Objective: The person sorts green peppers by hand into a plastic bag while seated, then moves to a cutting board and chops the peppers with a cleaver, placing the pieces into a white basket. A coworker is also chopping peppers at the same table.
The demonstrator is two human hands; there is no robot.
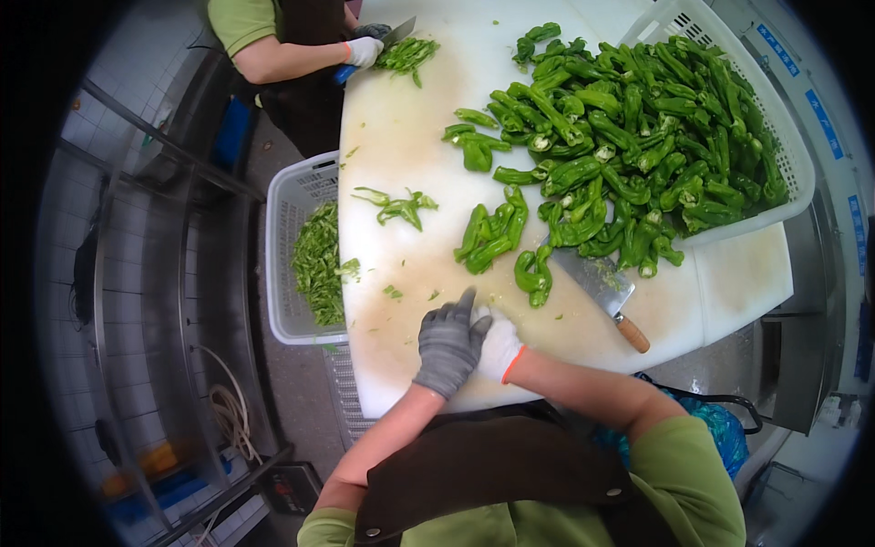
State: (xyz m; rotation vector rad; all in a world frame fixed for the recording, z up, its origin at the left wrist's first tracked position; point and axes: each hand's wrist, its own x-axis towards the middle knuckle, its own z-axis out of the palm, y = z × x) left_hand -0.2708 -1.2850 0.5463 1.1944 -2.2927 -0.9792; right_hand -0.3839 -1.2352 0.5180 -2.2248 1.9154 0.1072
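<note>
My left hand (pixel 448 350), in a grey glove, is over the near part of the white cutting board (pixel 383 383). Its index finger and thumb stand apart, and nothing shows in it. Against it rests my right hand (pixel 500 345), in a white glove with an orange cuff; its fingers are partly hidden behind the left. Just beyond are whole green peppers (pixel 493 231) and a curled pair of peppers (pixel 533 275). To the right lies a cleaver (pixel 598 280) with a wooden handle, its blade partly under peppers. Sliced pepper pieces (pixel 403 208) lie farther off.
A white perforated basket (pixel 796 157) lies tipped at the right, peppers spilling from it. Beside the board's left edge, a white basket (pixel 277 273) holds cut peppers (pixel 316 267). Across the board, another person's gloved hand (pixel 364 52) is at a knife (pixel 400 31) near cut peppers.
</note>
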